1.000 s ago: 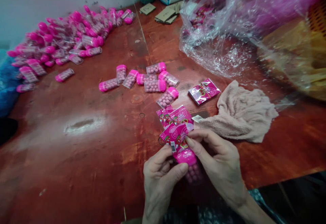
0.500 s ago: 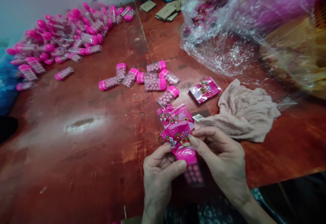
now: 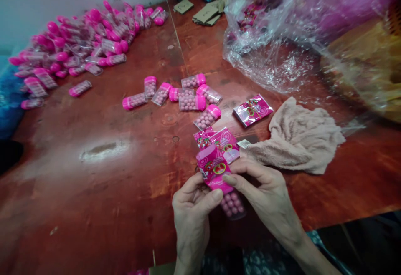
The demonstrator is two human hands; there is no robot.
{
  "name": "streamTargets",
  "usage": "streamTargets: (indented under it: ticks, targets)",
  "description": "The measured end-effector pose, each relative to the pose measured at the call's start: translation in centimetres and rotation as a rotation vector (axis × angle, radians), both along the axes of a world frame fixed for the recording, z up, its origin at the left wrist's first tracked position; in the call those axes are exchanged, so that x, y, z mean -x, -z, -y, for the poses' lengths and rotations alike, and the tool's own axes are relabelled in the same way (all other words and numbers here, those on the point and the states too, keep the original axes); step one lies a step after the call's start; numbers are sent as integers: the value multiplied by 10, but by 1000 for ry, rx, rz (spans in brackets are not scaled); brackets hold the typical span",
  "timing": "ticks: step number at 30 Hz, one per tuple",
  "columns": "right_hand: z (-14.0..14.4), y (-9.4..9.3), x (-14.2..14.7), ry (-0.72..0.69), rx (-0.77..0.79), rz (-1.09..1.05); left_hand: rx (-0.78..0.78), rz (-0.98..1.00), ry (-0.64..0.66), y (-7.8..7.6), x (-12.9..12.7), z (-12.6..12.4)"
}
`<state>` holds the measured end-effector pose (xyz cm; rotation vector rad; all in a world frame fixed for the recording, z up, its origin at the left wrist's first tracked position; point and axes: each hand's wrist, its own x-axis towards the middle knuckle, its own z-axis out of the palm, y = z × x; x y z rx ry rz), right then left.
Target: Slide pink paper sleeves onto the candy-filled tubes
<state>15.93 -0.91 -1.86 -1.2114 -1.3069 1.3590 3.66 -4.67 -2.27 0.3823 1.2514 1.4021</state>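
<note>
A small clear candy container [image 3: 233, 205] full of pink balls is held between both hands, with a printed pink sleeve [image 3: 216, 168] over its cap end. My left hand [image 3: 196, 208] pinches the sleeve and container from the left, thumb in front. From the right, my right hand [image 3: 260, 195] grips the sleeve between thumb and fingers. Just beyond the hands lie flat pink sleeves [image 3: 228, 141] like the one held. Farther out, several capped candy containers [image 3: 191, 102] lie loosely grouped.
A big heap of pink-capped containers [image 3: 81, 43] spreads at the back left. A banded stack of sleeves [image 3: 253, 110] lies beside a beige cloth [image 3: 300, 135] on the right. Crumpled clear plastic [image 3: 266, 41] and cardboard pieces [image 3: 206, 14] sit at the back of the red-brown table [image 3: 94, 208].
The sleeve has slid farther over the container's pink cap, which shows less now. Both hands and the held container have shifted slightly left, and the container has risen a little.
</note>
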Motion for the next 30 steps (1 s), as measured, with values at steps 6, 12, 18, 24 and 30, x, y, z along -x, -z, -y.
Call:
streamTargets:
  ticks: [6, 12, 18, 24, 30]
  targets:
    - [-1, 1, 1, -14, -44, 43, 22, -23, -35, 3, 0, -1]
    - [2, 4, 2, -31, -212, 158, 27, -47, -66, 4, 0, -1]
    - [11, 10, 7, -4, -403, 399, 33, -67, -92, 3, -1, 1]
    - [10, 8, 9, 19, -374, 394, 33, -57, -93, 3, -1, 1]
    - [4, 2, 7, 29, -299, 303, 42, -72, -100, 3, 0, 0]
